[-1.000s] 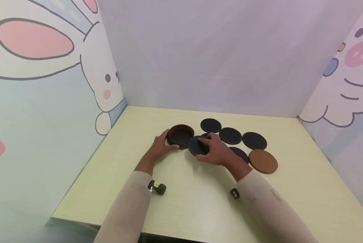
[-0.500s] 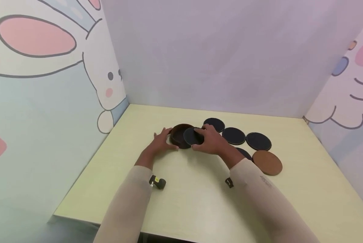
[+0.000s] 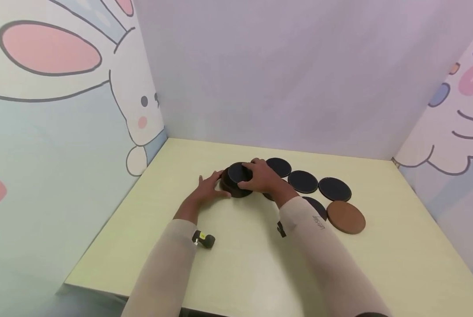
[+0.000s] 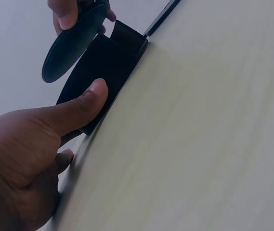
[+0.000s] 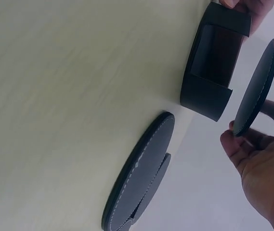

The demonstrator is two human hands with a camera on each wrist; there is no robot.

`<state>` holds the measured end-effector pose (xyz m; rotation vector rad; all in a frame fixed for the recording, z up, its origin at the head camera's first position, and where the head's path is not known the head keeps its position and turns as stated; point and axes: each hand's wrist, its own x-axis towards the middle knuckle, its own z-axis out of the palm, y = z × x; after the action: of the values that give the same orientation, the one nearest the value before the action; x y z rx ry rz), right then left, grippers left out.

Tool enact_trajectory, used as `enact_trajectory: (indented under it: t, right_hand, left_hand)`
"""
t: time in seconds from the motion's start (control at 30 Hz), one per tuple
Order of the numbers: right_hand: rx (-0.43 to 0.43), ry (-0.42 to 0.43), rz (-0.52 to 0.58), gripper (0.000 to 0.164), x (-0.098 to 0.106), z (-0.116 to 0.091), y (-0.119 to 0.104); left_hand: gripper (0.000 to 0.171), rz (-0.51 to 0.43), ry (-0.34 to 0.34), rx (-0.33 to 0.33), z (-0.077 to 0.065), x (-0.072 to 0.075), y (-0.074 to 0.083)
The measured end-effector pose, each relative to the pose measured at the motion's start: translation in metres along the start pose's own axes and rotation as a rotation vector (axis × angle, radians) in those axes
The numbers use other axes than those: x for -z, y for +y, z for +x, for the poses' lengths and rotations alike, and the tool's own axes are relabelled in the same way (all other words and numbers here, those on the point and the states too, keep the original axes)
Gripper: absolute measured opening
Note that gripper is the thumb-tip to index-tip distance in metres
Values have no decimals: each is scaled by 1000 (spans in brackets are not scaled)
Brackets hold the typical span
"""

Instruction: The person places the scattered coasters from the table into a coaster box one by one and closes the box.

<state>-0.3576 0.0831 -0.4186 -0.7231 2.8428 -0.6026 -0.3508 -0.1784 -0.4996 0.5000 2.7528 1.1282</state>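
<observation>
A round dark leather coaster holder (image 3: 233,192) stands on the table, with a gap in its side wall showing in the right wrist view. My left hand (image 3: 205,192) grips it from the left, thumb (image 4: 89,102) pressed on the near wall and fingers round the far side. Above the holder's opening, my right hand (image 3: 263,177) pinches a round black stitched coaster (image 3: 238,172) by its edge. In the right wrist view this coaster (image 5: 258,89) is tilted and apart from the holder's rim. The inside of the holder is mostly covered in the head view.
Several black coasters (image 3: 302,181) lie flat to the right of the holder, some partly under my right forearm. A brown disc (image 3: 346,217) lies at their right end. Behind the table (image 3: 236,264) hangs a plain pale backdrop (image 3: 276,79); printed cartoon walls flank it.
My right hand has carried the black coaster leftward from beside the holder to over its opening. My left hand has kept its grip on the holder.
</observation>
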Motion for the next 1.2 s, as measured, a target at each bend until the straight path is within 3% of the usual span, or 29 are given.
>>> enact_trajectory:
  t: [0.3,0.87,1.2]
  right_hand:
    - [32,-52,98,85,-6,13,5]
    - [45,-70,73,88,-10,17,6]
    - [55,-39,30,89,-17,17,9]
  left_hand:
    - [98,9,23,-10,0,-1,-2]
    - [100,43,24,-5,1,-4,-9]
    - [98,50,28,-11,3,-6,-9]
